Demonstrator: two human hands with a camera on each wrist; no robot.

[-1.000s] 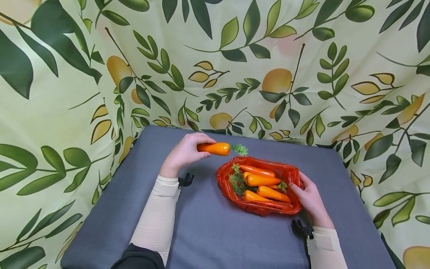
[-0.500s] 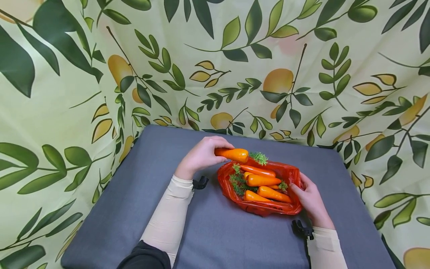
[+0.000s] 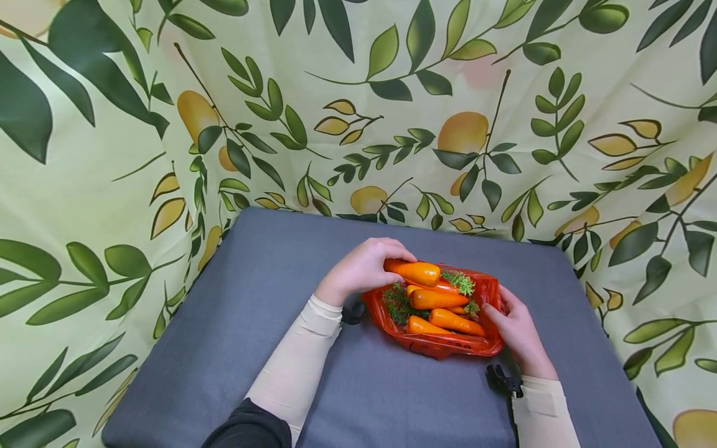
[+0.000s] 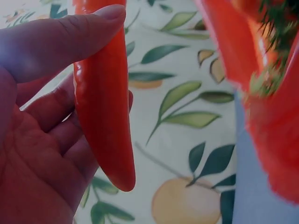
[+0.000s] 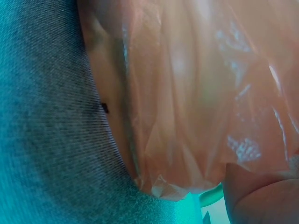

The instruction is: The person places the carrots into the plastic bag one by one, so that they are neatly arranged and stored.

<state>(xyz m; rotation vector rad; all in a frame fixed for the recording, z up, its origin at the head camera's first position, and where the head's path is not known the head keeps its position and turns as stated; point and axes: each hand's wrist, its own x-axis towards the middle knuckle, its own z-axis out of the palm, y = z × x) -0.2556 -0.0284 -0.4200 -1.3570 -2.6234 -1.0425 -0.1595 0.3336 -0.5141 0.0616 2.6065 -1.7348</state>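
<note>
My left hand grips an orange carrot over the far left part of a red plastic bag. The carrot's green top points right, above the bag's opening. In the left wrist view the thumb and fingers pinch the carrot, its narrow tip downward. Inside the bag lie several more carrots with green tops. At the bag's right side my right hand holds the rim, thumb on the inside. The right wrist view shows the bag's thin wall close up; most of that hand is hidden there.
A grey cloth-covered table carries the bag. Leaf-printed fabric hangs behind and at both sides. Dark wrist mounts sit on the left wrist and the right wrist.
My left hand has carried the carrot rightward and a little nearer, from left of the bag to over its opening. The right hand and the bag have stayed in place.
</note>
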